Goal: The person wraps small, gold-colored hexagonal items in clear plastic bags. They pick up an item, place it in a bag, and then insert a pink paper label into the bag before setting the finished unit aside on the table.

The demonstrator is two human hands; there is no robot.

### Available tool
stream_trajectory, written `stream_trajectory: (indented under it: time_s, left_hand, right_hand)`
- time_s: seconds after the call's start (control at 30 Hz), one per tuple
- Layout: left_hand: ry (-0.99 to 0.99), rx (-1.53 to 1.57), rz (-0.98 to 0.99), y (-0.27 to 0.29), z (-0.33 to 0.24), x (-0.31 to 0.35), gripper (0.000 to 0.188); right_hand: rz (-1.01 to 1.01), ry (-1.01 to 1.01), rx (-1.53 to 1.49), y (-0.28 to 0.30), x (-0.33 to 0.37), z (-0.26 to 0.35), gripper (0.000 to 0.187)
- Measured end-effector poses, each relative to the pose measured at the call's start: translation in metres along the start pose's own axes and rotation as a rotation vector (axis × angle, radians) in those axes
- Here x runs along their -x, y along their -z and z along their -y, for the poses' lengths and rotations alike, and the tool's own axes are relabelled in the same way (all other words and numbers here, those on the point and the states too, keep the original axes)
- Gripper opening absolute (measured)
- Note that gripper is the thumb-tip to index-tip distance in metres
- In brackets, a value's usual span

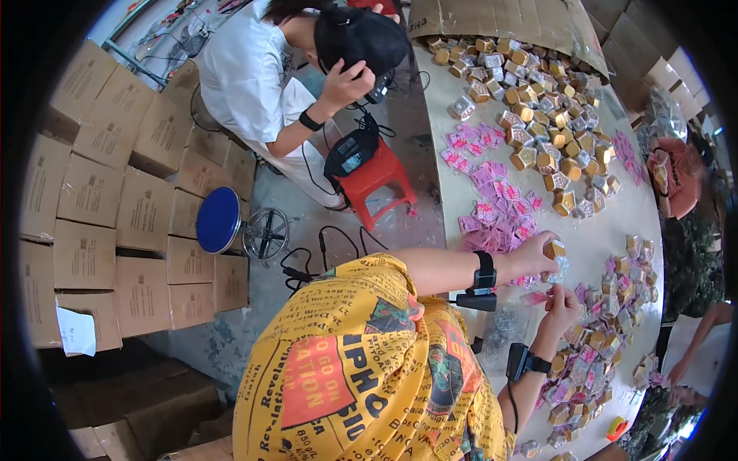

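Observation:
My left hand [532, 258] is closed around a small faceted piece with a gold part [555, 249] and a clear, glittery part facing my right hand. Just below it, my right hand [563, 305] pinches with thumb and finger, close to the clear part. A pink tag [532, 298] shows at those fingertips; a string or fastener on it is too small to make out. Loose pink tags [496, 188] lie in a heap beyond my left hand. A clear plastic container [503, 329] with shiny, fine contents stands between my forearms.
Many gold-and-clear pieces [550, 131] cover the table's far part. Others with pink tags [588, 361] are piled to the right. A seated person in a cap [361, 38] is beside a red stool [377, 180]. Cartons [88, 192] line the left; other people are across the table.

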State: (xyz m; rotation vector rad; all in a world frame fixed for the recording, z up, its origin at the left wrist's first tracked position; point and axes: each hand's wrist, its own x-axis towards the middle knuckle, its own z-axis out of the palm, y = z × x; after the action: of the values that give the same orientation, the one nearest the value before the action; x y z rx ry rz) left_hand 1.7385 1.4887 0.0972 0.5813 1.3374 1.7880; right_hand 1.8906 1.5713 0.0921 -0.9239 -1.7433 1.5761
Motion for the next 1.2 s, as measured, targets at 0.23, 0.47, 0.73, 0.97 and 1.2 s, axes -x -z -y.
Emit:
stream_trajectory:
  time_s: [0.23,0.47,0.73,0.97,1.2]
  left_hand:
    - [0.151,0.08,0.073,0.002,-0.009,0.01,0.031]
    - [0.299,-0.076,0.1,-0.012,0.015,-0.01,0.056]
    - [0.388,-0.3,0.276,-0.026,0.037,-0.017,0.065]
    - [0.187,-0.901,0.575,0.013,0.049,-0.024,0.043]
    - [0.042,-1.314,0.469,0.041,0.079,-0.031,0.023]
  right_hand:
    - [0.033,-0.093,0.156,-0.006,0.005,0.008,0.019]
    - [-0.077,-0.197,-0.162,0.002,0.012,-0.01,0.022]
    - [-0.504,-0.055,0.037,0.113,0.012,-0.034,0.014]
    - [-0.864,0.295,0.754,0.179,0.046,-0.022,0.018]
    - [0.065,-0.216,0.926,0.064,0.116,-0.099,0.023]
